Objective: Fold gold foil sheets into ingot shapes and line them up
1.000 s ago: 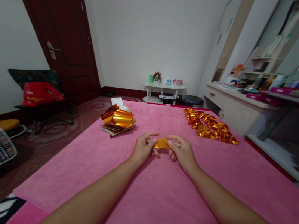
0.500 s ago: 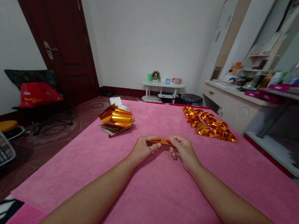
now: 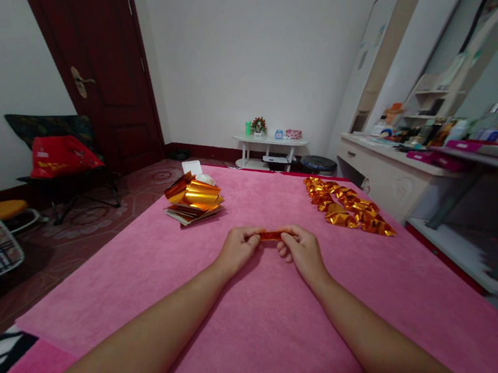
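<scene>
A narrow folded strip of gold foil paper (image 3: pixel 272 235) stretches between my two hands, just over the pink cloth (image 3: pixel 259 311). My left hand (image 3: pixel 238 248) pinches its left end between thumb and fingers. At the other end, my right hand (image 3: pixel 303 248) grips the strip with thumb and forefinger, the other fingers curled under. Beyond my left hand lies a loose stack of gold foil sheets (image 3: pixel 194 196), the top ones bent upward. To the right, several folded gold foil pieces (image 3: pixel 346 205) lie in rows.
A white item (image 3: pixel 191 168) sits behind the foil stack. Past the far edge stands a low white table (image 3: pixel 270 140) with small objects. A dresser (image 3: pixel 381 159) with bottles is on the right; a chair with a red bag (image 3: pixel 63 155) is on the left.
The foil strip, tilted and partly open before, now looks narrower, flatter and more level between my fingers. My right hand has shifted slightly left. The stack and the folded pieces lie unchanged.
</scene>
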A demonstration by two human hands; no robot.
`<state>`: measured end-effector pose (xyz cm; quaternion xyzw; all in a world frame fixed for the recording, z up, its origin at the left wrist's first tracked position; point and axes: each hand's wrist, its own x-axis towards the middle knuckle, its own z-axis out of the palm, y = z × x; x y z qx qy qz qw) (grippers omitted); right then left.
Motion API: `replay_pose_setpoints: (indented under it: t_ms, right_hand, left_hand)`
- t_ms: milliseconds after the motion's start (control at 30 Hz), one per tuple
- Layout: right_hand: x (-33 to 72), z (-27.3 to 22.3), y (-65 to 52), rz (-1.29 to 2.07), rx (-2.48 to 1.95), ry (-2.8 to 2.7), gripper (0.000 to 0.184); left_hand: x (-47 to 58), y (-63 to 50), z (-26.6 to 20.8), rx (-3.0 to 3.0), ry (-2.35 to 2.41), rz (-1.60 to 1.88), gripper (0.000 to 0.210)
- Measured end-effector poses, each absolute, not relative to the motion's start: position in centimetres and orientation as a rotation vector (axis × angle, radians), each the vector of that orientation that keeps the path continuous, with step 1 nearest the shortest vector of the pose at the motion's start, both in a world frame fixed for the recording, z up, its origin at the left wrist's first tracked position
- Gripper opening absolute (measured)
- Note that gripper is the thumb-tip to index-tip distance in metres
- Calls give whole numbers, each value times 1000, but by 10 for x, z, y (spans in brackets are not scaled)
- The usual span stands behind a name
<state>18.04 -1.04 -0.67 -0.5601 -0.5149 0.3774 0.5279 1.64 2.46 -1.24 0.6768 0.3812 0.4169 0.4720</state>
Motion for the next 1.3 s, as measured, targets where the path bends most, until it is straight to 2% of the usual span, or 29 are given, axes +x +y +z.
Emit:
replay_pose_setpoints:
  t_ms: [167,367,500,700,933,1167,1300]
  right_hand:
    - [183,-10,-11,780,-1349,-1332,24]
    - [182,-12,-12,649,-1407,-1437,29]
    - [181,-12,-10,493,-1564,-1495,37]
    - [179,-10,-9,329,-1734,-1561,39]
    - [175,-4,-12,251,-1818,-1541,42]
    - [170,2,-14,5,-2070,-1579,49]
    - [166,3,-15,-33,-2177,-1597,48]
  left_hand:
    - [19,18,-3,1980,1237,1041,32]
    - [22,13,0,2195,1686,796,46]
    - [24,12,0,2228,1756,721,48]
    - [28,8,2,2259,1830,652,47]
    - [31,7,4,2261,1855,638,55]
    - [32,5,8,2194,1944,609,65]
    - [37,4,10,2201,1973,583,63]
